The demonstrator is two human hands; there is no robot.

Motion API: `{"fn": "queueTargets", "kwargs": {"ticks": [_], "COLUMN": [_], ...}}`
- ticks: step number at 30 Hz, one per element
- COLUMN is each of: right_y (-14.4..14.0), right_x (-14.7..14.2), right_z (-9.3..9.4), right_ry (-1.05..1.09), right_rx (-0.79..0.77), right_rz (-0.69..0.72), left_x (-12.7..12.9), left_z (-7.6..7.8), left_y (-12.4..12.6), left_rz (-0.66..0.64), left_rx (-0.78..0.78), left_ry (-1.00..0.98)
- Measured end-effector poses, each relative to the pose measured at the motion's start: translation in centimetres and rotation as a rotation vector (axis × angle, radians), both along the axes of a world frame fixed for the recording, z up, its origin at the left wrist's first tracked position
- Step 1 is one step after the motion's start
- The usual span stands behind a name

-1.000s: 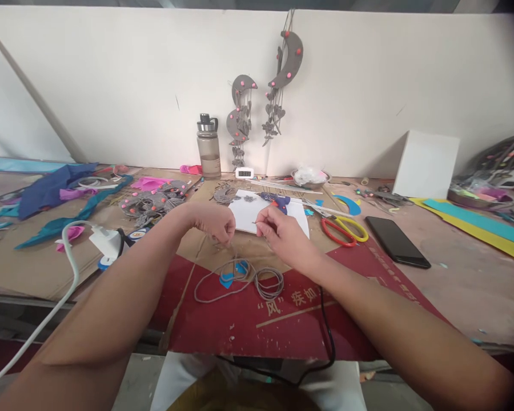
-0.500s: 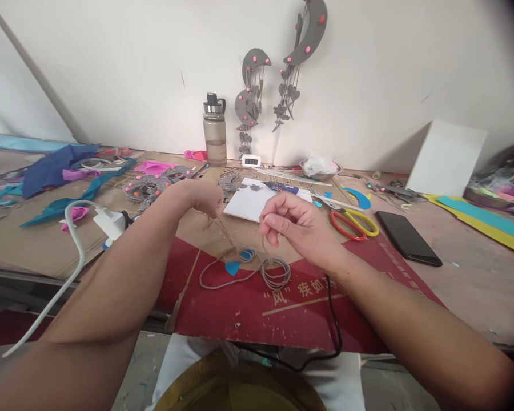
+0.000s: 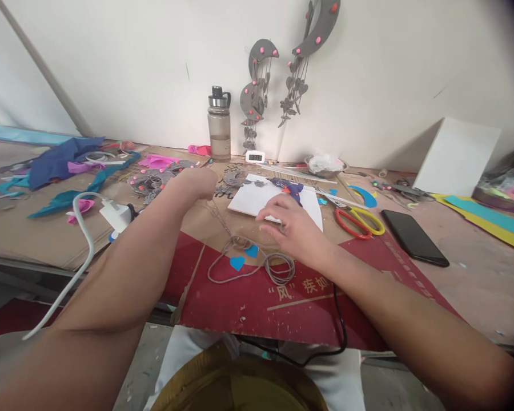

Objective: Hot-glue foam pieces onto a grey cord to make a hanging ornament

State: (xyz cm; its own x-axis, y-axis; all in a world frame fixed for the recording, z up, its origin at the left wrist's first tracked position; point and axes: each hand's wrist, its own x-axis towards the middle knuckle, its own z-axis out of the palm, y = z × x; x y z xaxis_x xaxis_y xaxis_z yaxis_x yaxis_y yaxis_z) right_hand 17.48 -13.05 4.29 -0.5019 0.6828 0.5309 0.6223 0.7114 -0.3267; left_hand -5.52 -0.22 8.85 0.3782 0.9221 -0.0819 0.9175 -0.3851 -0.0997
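i saw the grey cord [image 3: 278,281] lying in loops near the front edge of the bench [image 3: 466,291]; its strands led up to the left hand [image 3: 202,184], whose grip was closed on them. the right hand [image 3: 293,227] had its grip moderately wide, near the white board [image 3: 246,201].

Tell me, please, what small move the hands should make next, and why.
Probably lower the right hand to the coiled cord: its thumb and fingers are parted with no cord visible between them, and the coil lies close by, while strands run from the left hand toward the loose loops.
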Motion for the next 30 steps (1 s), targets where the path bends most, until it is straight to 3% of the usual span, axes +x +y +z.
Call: {"fn": "queueTargets", "kwargs": {"ticks": [2, 5, 9, 12, 18, 26, 30], "right_y": [-0.6, -1.0, -0.7, -0.5, -0.7, -1.1, -0.6], "right_x": [-0.6, -1.0, -1.1, -1.1, -1.3, -1.5, -1.2], "right_z": [0.3, 0.3, -0.4, -0.7, -0.6, -1.1, -1.1], "right_ry": [-0.054, -0.156, -0.269, -0.293, -0.320, -0.460, -0.308], "right_rx": [-0.064, -0.155, -0.251, -0.292, -0.240, -0.023, 0.003], "right_rz": [0.117, 0.188, 0.122, 0.092, 0.125, 0.099, 0.061], "left_x": [0.5, 1.3, 2.4, 3.5, 6.1, 7.7, 7.9], "left_z": [0.3, 0.6, 0.4, 0.3, -0.5, -3.6, -3.9], "left_y": [-0.5, -1.2, -2.0, -2.8, -4.2, -3.2, -3.4], "left_rz": [-0.003, -0.052, -0.019, -0.115, -0.304, -0.299, -0.265], "left_rx": [0.005, 0.057, 0.192, 0.278, 0.179, 0.097, 0.014], "left_ry": [0.059, -0.074, -0.397, -0.598, -0.645, -0.748, -0.876]}}
